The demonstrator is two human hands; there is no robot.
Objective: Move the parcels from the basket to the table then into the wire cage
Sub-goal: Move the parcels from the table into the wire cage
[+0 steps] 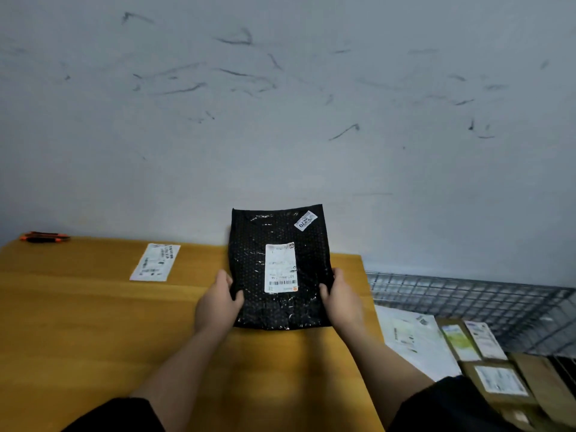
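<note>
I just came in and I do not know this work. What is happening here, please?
A person holds a black bubble mailer by its two side edges, left hand and right hand, above the wooden table. The wire cage on the right already contains several parcels. A loose label lies on the table.

You have one black bubble mailer [277,269] in view, carrying two white labels: one large shipping label [280,268] and one small tag [305,220]. Two hands hold it: left hand [218,299], right hand [341,296]. On the surface [78,322] you have one loose paper label [155,262] and one orange-and-black cutter [45,237]. One wire cage [467,294] stands at your right; in it you can count one white flat parcel [411,338] and at least three cardboard boxes [498,381]; further ones are cut off by the edge.
</note>
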